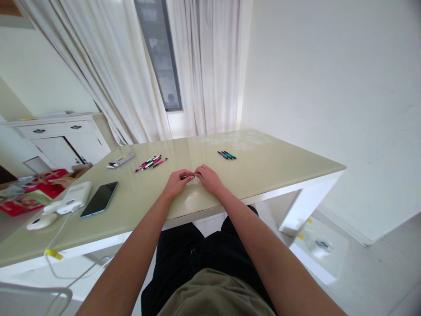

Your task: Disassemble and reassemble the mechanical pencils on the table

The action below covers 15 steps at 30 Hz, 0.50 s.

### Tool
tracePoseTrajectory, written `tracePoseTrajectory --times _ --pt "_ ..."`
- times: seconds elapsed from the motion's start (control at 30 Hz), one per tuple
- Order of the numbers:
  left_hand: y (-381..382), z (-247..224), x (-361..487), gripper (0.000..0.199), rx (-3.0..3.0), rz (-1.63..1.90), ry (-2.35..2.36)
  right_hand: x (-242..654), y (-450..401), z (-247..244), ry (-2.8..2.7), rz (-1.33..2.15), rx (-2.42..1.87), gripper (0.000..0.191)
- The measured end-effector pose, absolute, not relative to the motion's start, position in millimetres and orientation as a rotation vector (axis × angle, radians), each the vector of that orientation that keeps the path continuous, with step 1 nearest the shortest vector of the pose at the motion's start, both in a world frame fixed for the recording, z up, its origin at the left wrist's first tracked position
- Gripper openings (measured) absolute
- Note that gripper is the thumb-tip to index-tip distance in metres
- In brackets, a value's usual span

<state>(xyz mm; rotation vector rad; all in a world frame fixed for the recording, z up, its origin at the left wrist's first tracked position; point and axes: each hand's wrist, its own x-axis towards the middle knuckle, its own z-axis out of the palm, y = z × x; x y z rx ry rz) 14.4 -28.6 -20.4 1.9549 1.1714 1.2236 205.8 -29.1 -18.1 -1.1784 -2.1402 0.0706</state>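
**Pale-green tabletop before a curtained window, a slim pen between two hands**

The tabletop (263, 164) runs from the curtains (213, 66) to a near edge close to the person's body, its glossy surface catching light. Just inside that edge, the left hand (176, 183) pinches a slim pen (187, 177), dark and partly hidden, between thumb and fingers. The right hand (208, 179) has its fingertips drawn together at the pen's other end; exactly what part they pinch is too small to tell.

The pen should be light and stiff, sturdy enough for a firm pinch, though its narrow, probably smooth barrel could roll or slip. Mid-barrel looks the steadiest hold for one hand, leaving the tip end to the other.

Loose pens (151, 163) in pink, black and white lie beyond the left hand, near a small box (121, 160); blue and green pens (226, 155) lie beyond the right. A phone (100, 199) limits leftward travel. The broadest stretch for moving extends rightward, but the near edge is close, so a dropped pen might roll off.
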Motion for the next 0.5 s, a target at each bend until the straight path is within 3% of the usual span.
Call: tracePoseTrajectory --times 0.1,0.33,0.5 --pt "-28.1 -20.9 15.2 0.031 1.98 1.219 1.178 203.6 -32.3 -16.0 -2.128 0.089 -1.21 0.013" --pt "-25.9 -22.6 12.9 0.024 1.99 1.326 1.389 213.1 -23.1 -17.9 -1.684 0.045 -1.69 0.029" --pt "-25.5 -22.8 11.9 0.026 1.968 1.35 1.444 218.7 -16.1 -26.6 -1.623 0.102 -1.851 0.018"
